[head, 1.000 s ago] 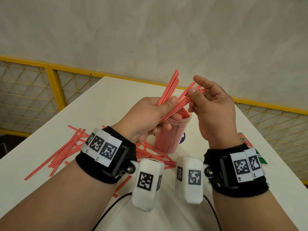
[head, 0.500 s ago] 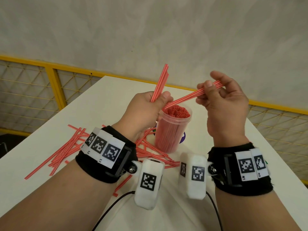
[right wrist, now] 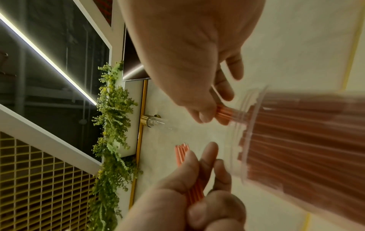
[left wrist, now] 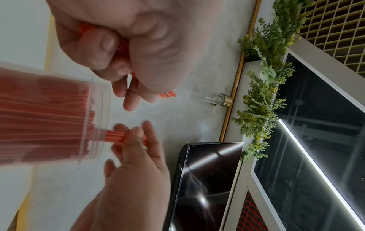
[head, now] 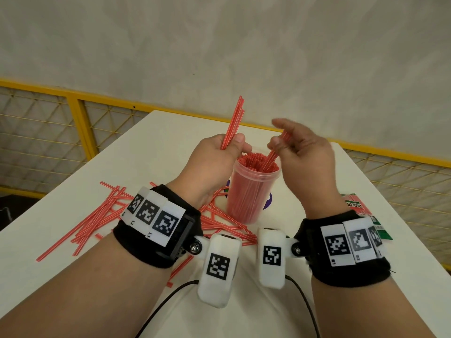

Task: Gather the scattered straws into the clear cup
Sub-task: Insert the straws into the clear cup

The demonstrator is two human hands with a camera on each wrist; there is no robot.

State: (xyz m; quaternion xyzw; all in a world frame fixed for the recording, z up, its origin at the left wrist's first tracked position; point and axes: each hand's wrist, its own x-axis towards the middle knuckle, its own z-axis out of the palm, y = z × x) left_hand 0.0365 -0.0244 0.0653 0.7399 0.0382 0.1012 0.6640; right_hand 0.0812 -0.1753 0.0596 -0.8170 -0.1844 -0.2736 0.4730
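Nearest to me, loose straws (head: 97, 220) lie scattered on the counter (head: 151, 152) under and to the left of my left wrist, with more criss-crossed at the foot of the clear cup (head: 251, 191). The cup stands upright between my forearms, already packed with red straws up to its rim.

Just above it, my right hand (head: 307, 154) pinches a small bunch (head: 273, 154) between thumb and fingertips, index finger lifted free; the lower ends are already down among the straws at the right side of the mouth. My left hand (head: 217, 157) is curled round its own reserve bunch (head: 231, 123), which sticks up and away from me, to the left of the rim.

To do this step well, I think I should keep the right-hand bunch close to upright and feed it straight down rather than at a slant, since the cup looks crowded and a slanted push could buckle the thin straws or lever the cup over. Letting go only once the ends are well seated seems wise. My left hand should stay off the rim so it nudges nothing

Beyond the cup the counter runs to a yellow railing (head: 73, 98) and a pale wall
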